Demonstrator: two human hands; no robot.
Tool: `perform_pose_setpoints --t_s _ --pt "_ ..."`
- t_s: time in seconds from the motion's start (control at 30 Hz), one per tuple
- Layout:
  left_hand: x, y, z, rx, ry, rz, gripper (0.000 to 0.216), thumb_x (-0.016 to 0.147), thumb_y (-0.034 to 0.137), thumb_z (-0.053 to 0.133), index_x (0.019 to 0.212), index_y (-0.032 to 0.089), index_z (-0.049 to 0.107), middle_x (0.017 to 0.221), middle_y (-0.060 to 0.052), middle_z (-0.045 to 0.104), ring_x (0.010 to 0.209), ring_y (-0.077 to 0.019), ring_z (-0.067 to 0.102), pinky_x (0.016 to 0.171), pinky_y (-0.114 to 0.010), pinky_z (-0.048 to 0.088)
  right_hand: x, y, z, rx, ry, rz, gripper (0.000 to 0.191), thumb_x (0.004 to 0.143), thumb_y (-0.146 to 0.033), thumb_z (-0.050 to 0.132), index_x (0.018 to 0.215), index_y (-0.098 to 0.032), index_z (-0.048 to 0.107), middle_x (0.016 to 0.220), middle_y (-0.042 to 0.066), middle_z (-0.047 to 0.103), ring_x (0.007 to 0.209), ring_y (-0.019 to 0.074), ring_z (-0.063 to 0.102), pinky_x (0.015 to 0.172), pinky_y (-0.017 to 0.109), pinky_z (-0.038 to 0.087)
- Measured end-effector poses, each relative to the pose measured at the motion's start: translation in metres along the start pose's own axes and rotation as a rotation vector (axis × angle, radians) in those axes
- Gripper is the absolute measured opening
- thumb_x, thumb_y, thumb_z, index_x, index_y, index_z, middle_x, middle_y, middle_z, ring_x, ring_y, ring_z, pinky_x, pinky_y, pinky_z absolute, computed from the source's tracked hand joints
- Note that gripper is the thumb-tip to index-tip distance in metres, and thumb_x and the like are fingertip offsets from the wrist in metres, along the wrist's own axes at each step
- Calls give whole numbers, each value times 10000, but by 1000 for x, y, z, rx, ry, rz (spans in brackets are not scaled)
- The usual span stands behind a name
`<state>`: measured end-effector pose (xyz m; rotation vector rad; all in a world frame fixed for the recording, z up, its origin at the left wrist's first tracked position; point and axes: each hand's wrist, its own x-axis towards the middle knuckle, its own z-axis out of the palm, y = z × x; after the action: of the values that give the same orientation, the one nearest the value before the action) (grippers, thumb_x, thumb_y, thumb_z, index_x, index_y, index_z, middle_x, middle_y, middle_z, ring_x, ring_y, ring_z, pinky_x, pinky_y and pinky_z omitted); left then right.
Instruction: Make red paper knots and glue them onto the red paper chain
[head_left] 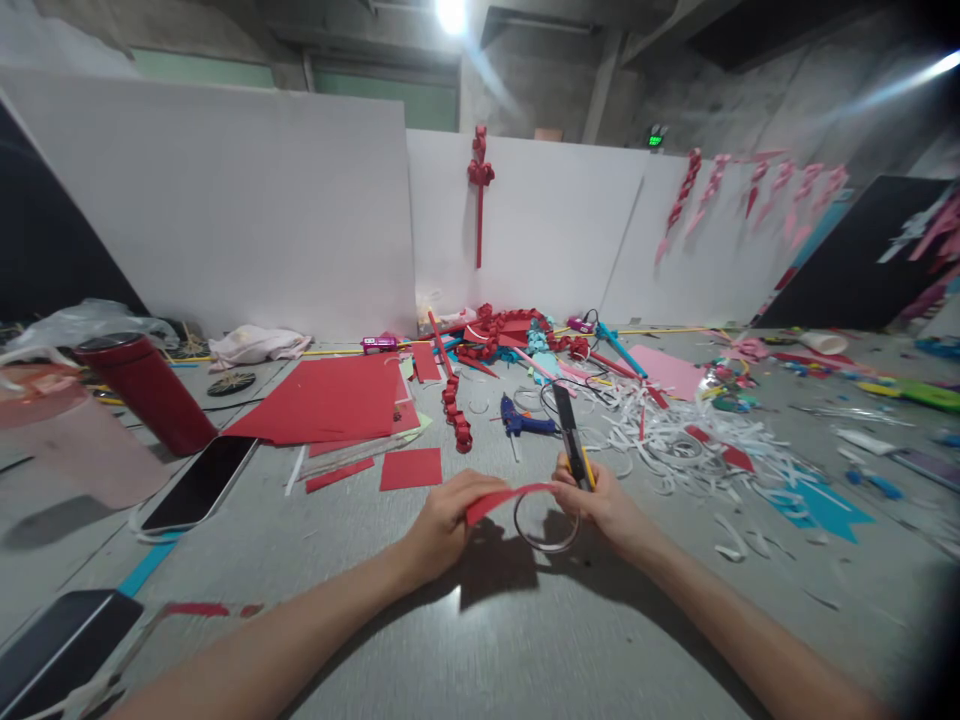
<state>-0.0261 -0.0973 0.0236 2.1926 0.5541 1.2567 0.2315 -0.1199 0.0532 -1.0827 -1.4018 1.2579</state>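
Note:
In the middle of the head view, my left hand (444,520) pinches one end of a red paper strip (499,500). The strip bows across to my right hand (600,505), which grips a black and yellow utility knife (570,440) pointing up and away. My right fingertips are also at the strip's far end; whether they pinch it, I cannot tell. A thin pale band (551,548) curls in a loop below the strip, between the hands. Just beyond them, a blue glue gun (529,422) lies on the grey table (480,660). A small red paper rectangle (411,469) rests past my left hand.
Large red sheets (330,400) lie at left, near a red tumbler (146,390) and a phone (199,485). White paper scraps (675,430) heap at right. Curled red paper chains (456,415) sit ahead, before a white partition (555,230).

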Motion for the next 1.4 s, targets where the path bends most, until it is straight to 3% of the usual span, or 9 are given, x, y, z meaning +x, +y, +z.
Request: perform_pose_setpoints --t_s 0.1,0.23,0.4,0.5,0.6,0.7,0.8,1.23,1.4 --pt "2 -2 3 -111 115 -241 350 1050 381 512 971 161 772 907 -105 763 843 -215 692 812 -361 548 0 3 -2 3 -31 -8 475 796 -487 816 781 -230 417 662 -69 381 551 99 344 513 241 287" --pt "6 -11 1 -261 257 -494 423 1013 464 560 907 115 774 878 -126 773 788 -216 681 779 -360 538 5 6 -11 80 31 1 466 786 -458 814 790 -238 403 617 -94 350 492 82 292 470 236 256" --pt "9 -23 1 -314 243 -659 504 915 563 656 745 97 746 708 -114 726 653 -189 650 662 -321 521 6 1 -15 87 58 -2 397 796 -452 811 906 -224 506 600 -98 358 473 79 272 458 240 188" --pt "10 -21 2 -328 216 -652 444 891 537 689 800 103 710 705 -91 715 607 -162 630 611 -289 510 3 -4 -9 -20 13 -16 417 820 -480 797 1062 -201 601 659 -56 487 522 101 400 477 244 233" --pt "10 -13 3 -356 197 -609 386 895 453 702 1076 117 643 674 -28 695 559 -135 606 568 -252 493 1 -6 -2 -132 -59 -24 435 861 -506 758 1136 -184 659 701 -12 598 621 145 531 546 262 340" --pt "10 -5 2 -398 209 -607 601 910 365 662 1425 141 448 614 48 637 494 -111 554 520 -216 459 1 -5 2 -159 -95 -30 442 882 -521 733 1141 -166 685 695 4 635 659 166 570 603 286 383" --pt "10 -1 0 -429 240 -638 821 892 288 635 1597 181 227 596 79 604 480 -102 535 509 -196 445 2 -2 4 -209 -97 -37 451 917 -532 694 1150 -147 698 711 25 668 617 149 533 570 281 347" --pt "7 -5 1 -463 194 -652 930 920 264 596 1665 204 43 599 73 582 476 -102 509 509 -205 455 1 6 8 -286 -110 42 484 937 -575 657 1181 -158 683 686 15 662 547 128 506 521 256 340" --pt "7 -6 2 -393 122 -609 800 960 279 571 1655 221 178 618 50 610 474 -110 524 509 -211 436 3 14 11 -338 -81 54 406 926 -512 654 1065 -133 699 643 20 649 570 141 548 541 256 372"
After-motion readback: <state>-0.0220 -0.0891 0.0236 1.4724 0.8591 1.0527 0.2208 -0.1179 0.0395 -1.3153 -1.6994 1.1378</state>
